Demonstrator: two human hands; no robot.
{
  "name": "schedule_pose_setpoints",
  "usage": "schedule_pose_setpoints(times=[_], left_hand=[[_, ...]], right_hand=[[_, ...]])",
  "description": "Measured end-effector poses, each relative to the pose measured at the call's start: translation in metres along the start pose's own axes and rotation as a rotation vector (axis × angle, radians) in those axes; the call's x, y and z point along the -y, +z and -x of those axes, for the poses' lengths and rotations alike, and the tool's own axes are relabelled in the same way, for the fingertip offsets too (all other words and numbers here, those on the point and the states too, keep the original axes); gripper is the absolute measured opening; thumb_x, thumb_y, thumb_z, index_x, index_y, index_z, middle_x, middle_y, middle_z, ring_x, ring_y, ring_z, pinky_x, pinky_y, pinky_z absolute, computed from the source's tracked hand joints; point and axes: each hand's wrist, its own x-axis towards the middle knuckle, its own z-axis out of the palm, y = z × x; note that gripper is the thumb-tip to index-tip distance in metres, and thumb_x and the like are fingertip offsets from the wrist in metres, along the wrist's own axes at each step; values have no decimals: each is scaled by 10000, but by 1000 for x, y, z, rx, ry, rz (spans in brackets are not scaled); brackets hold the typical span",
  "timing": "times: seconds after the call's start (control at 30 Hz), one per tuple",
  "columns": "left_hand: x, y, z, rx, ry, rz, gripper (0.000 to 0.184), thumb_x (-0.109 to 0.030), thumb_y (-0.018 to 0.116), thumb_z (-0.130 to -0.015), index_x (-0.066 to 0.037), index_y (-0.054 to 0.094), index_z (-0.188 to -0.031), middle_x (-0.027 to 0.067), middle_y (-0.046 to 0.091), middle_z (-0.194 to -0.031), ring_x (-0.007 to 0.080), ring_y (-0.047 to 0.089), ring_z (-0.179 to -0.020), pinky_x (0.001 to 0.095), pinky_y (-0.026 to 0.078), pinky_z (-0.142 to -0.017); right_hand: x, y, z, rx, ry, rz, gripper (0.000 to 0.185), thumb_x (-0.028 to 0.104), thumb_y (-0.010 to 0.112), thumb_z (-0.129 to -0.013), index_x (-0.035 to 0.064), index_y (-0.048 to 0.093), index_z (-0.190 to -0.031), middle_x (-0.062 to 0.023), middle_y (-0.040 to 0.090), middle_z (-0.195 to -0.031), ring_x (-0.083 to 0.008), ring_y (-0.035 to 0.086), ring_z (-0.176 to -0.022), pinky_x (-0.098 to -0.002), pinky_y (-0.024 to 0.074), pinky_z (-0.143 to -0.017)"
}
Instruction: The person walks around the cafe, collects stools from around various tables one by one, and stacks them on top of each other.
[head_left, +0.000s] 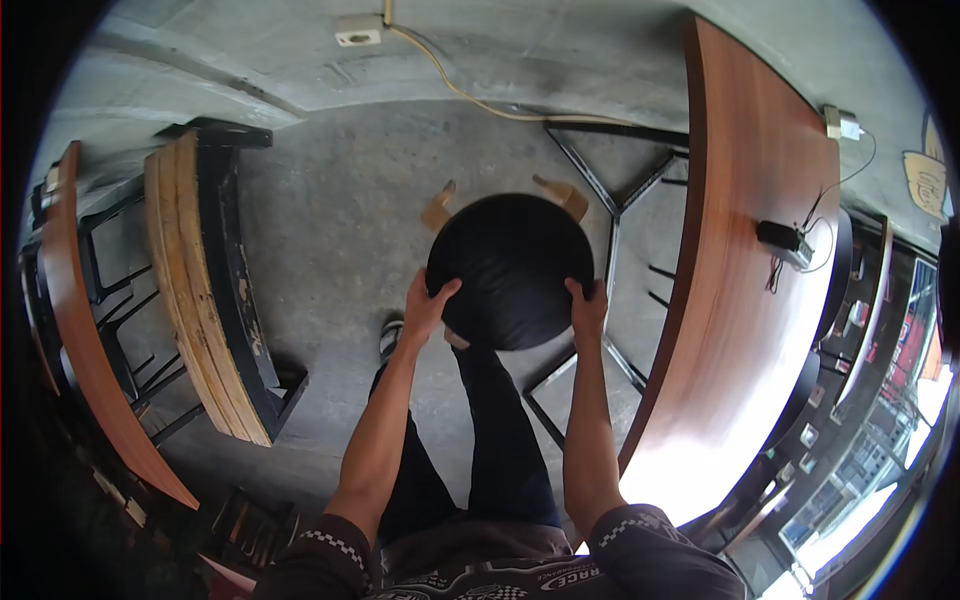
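A stool with a round black seat and light wooden legs is between my two hands, in front of my legs. My left hand grips the seat's left edge, thumb on top. On the opposite edge, my right hand holds on the same way, its thumb also over the seat. The fingers of both hands go out of sight beneath the rim. Whether the stool's feet touch the floor cannot be made out.
To the right stands a long brown wooden table on a black metal frame, with a small black device and cables on it. A wooden bench is on the left. Grey concrete floor lies between. A socket and yellowish cable run along the wall.
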Motion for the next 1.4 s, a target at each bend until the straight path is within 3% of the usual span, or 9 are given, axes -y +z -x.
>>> schedule_pose_setpoints(times=[0.2,0.3,0.57,0.8,0.87,1.07,1.17,1.23,1.4], left_hand=[[-89,-97,159,-309,18,80,549,-320,787,-789,42,592,-1153,143,679,-1071,223,634,-975,339,488,-851],[-126,-141,252,-498,122,103,525,-335,799,-779,44,609,-1089,117,692,-983,212,643,-915,335,501,-807],[-197,-210,541,-655,382,558,212,-107,638,-831,19,626,-1001,33,653,-866,112,602,-793,258,480,-714],[-73,-262,694,-760,725,1104,181,-165,574,-792,-18,617,-888,-3,568,-770,110,534,-753,257,416,-683],[-37,-258,736,-1002,675,1343,194,-184,540,-790,-25,602,-882,1,559,-791,113,521,-762,258,417,-698],[9,-272,915,-1114,865,1120,183,-185,544,-803,-31,577,-896,-27,544,-842,88,499,-836,237,412,-786],[70,-274,959,-1499,817,1361,365,-170,617,-788,-6,606,-1115,40,529,-1196,157,444,-1187,296,325,-1035],[142,-287,981,-1442,902,1399,415,-159,631,-775,-11,605,-1161,61,500,-1273,178,422,-1249,313,308,-1067],[141,-286,1084,-1636,925,1336,363,-161,597,-783,0,609,-1108,39,567,-1123,143,496,-1091,272,361,-978]], right_hand=[[127,-37,97,409,-270,44,507,392,779,-764,-59,547,-776,-178,526,-636,-163,462,-623,-376,432,-584],[194,-50,160,696,-244,-147,397,312,749,-830,-73,684,-902,6,634,-738,-72,533,-717,-273,450,-644],[315,-113,359,1187,-139,-136,437,251,772,-781,-51,579,-1031,-138,657,-931,-224,645,-854,-344,530,-758],[317,-145,583,1281,-321,-202,353,224,765,-776,17,520,-923,-120,618,-839,-225,629,-742,-357,540,-661],[294,-149,631,1335,-374,-186,349,217,759,-776,9,518,-918,-124,616,-845,-223,627,-752,-356,542,-671],[249,-147,797,1643,-546,-79,248,200,737,-788,-11,615,-742,-96,658,-781,-174,622,-695,-295,494,-622],[221,-122,869,1925,-639,36,229,186,694,-822,47,647,-647,2,637,-681,-89,565,-588,-245,409,-543],[192,-90,909,2010,-647,82,217,179,677,-837,52,662,-661,23,630,-679,-68,547,-577,-233,391,-542],[143,-68,1040,2244,-674,282,249,191,635,-874,48,663,-672,40,634,-699,-47,535,-595,-222,386,-552]])
